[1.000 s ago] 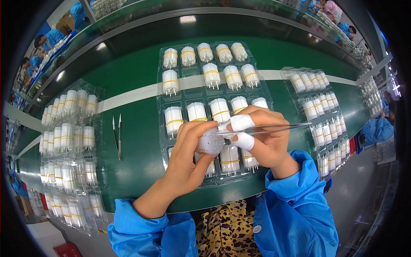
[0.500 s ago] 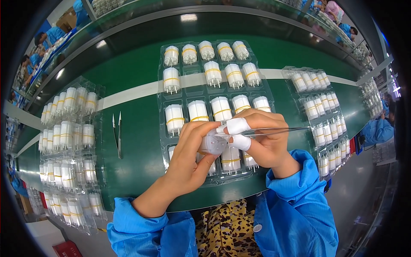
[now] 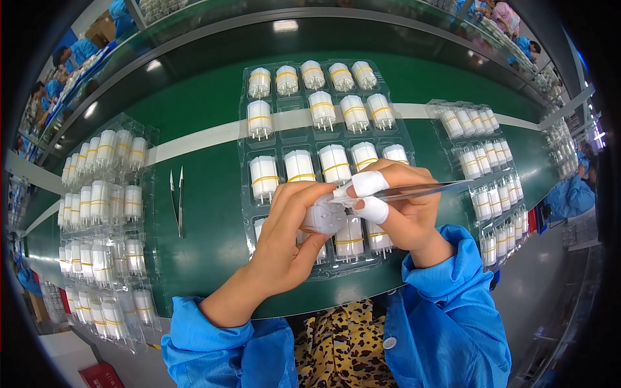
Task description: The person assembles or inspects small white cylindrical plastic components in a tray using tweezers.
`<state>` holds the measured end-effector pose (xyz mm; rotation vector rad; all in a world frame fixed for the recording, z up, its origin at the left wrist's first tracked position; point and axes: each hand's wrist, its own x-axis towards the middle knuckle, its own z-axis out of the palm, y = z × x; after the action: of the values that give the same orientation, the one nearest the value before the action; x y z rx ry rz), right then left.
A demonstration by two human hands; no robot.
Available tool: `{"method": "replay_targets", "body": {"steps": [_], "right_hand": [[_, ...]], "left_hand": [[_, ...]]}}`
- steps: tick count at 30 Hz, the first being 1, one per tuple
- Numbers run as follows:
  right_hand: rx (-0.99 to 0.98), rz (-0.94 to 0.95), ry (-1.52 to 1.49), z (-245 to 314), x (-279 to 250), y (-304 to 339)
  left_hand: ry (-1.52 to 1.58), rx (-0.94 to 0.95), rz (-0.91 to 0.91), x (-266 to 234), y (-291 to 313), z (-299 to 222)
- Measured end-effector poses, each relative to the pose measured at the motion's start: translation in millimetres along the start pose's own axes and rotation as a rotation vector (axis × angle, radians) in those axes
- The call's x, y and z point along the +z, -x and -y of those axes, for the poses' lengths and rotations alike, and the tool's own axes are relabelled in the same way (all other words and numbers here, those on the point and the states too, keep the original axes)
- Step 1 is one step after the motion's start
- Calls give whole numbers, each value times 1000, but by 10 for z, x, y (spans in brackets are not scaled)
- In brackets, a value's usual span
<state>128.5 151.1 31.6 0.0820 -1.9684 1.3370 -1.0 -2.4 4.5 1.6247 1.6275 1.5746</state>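
Observation:
My left hand (image 3: 275,249) is closed around a white cylindrical part (image 3: 321,220), its round end tilted up toward me. Taped white at the thumb and forefinger, my right hand (image 3: 414,210) pinches a pair of metal tweezers (image 3: 430,190). The tweezer tips are at the upper edge of the cylinder's end, close to my left fingertips; exactly what they touch is too small to make out. Beneath both hands lies a clear plastic tray (image 3: 292,138) holding rows of similar white cylinders with yellow bands and metal pins. My hands hide part of its lower rows.
A second pair of tweezers (image 3: 177,207) lies on the green table (image 3: 200,258) left of the tray. Stacked trays of white cylinders (image 3: 100,200) stand at far left, with another filled tray (image 3: 482,161) at right. A metal rail (image 3: 226,32) crosses the back; people in blue work beyond.
My right hand has shifted slightly right, and the tweezers have turned so a broader face shows. The cylinder's end is tipped a little more into view; my left hand is nearly still.

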Motion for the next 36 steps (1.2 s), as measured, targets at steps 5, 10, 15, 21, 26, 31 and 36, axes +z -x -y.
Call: {"method": "replay_targets", "body": {"steps": [5, 10, 15, 21, 26, 31, 36], "right_hand": [[-15, 20, 0, -2, 12, -2], [35, 18, 10, 16, 18, 3], [18, 15, 4, 10, 16, 0], [24, 6, 10, 11, 8, 11], [10, 13, 46, 37, 23, -6], [-8, 33, 116, 78, 25, -33], [-22, 39, 144, 80, 22, -34]], "left_hand": [[-35, 14, 10, -10, -1, -16], [-68, 38, 9, -10, -7, -8], [-89, 65, 6, -15, -16, -19], [-26, 21, 6, -2, -2, 0], [-21, -7, -10, 11, 8, -8], [-75, 48, -23, 23, -4, -22], [-112, 69, -29, 27, -13, -23]]}}
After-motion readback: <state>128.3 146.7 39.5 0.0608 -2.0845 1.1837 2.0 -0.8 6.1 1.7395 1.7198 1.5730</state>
